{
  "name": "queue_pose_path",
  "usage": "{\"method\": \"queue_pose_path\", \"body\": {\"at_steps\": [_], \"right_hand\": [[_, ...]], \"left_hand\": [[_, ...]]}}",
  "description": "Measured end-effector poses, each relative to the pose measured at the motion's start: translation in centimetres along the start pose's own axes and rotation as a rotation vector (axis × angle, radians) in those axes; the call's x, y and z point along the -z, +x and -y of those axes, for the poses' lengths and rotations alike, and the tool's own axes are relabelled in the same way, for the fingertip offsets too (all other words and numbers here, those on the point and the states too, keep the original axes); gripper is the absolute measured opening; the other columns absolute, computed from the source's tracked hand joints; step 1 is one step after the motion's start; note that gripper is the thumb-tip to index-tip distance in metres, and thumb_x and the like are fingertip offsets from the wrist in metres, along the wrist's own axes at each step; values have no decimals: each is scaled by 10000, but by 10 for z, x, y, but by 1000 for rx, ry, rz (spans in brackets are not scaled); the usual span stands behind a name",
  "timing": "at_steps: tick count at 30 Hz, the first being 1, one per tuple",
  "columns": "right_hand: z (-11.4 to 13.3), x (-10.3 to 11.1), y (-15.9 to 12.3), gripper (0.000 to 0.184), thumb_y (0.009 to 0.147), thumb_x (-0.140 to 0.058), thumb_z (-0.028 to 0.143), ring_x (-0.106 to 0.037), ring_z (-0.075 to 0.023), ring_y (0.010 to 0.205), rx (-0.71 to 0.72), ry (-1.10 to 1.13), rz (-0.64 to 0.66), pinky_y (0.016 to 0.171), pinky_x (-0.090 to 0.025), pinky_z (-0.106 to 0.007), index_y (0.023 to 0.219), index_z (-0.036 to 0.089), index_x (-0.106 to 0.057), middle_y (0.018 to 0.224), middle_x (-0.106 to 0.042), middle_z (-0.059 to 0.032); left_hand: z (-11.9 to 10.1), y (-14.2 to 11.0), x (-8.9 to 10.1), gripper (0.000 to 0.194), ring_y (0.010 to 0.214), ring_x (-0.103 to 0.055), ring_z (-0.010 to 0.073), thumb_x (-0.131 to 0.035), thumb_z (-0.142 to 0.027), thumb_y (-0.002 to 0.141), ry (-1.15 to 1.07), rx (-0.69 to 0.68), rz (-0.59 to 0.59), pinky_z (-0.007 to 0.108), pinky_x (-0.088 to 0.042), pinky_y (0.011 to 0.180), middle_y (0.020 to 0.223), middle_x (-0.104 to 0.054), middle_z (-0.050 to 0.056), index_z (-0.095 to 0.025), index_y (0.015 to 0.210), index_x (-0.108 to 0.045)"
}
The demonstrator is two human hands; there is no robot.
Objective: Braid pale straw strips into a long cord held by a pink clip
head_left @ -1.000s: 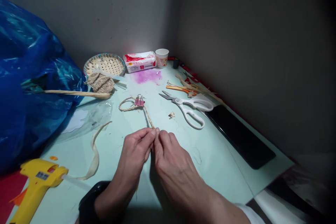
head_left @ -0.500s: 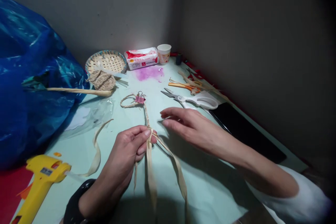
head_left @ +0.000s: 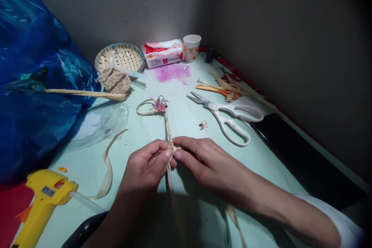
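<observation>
Right hand (head_left: 206,161) has closed in on the plaited cord (head_left: 167,126), near side of the pink binder clip (head_left: 161,106), fingertips pinching a strand (head_left: 177,148). Left hand (head_left: 145,164) grips the cord, presumably keeping the plait tight; clip likely secures its loop (head_left: 145,114)

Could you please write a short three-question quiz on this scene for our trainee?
1. True or false: the left hand and the right hand both have fingers on the pale braided fibre cord.
2. The white-handled metal scissors are:
A. shut on the table
B. slightly open on the table
C. in the right hand
3. Left of the pink metal binder clip, the cord forms a ____.

Key: 1. True. 2. B. 3. Loop.
</observation>
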State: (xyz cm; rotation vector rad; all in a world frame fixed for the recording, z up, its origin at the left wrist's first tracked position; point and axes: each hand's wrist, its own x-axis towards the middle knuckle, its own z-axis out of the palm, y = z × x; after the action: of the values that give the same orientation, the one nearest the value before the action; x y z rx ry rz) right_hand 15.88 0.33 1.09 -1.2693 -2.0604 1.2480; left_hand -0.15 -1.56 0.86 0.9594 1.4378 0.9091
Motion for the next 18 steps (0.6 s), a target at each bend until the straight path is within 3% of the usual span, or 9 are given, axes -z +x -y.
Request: {"method": "queue_pose_path", "body": {"at_steps": [4,11,18], "right_hand": [[-1,-2,1,278,977,-392,211,-588,-121,712,64,7,-6,706,-381,-239,846,198,-637,783,-677,13],[0,-3,4,307,948,-441,157,-596,-122,682,90,-22,-68,703,-390,-238,742,178,-667,742,-688,-3],[-1,-7,5,298,931,-479,199,-588,-124,661,74,61,-142,665,-402,-234,733,165,-700,709,-689,-9]], "left_hand": [[1,0,-1,180,543,-493,120,-636,-317,744,158,-126,-38,212,-374,538,576,-603,1,-186,620,-637],[1,-5,-4,192,514,-503,135,-604,-333,766,370,-140,-157,221,-362,509,586,-639,-9,-216,621,-652],[4,-4,3,148,707,-622,190,-599,-311,789,337,-199,-97,255,-436,655,732,-709,17,-221,753,-711]]}}
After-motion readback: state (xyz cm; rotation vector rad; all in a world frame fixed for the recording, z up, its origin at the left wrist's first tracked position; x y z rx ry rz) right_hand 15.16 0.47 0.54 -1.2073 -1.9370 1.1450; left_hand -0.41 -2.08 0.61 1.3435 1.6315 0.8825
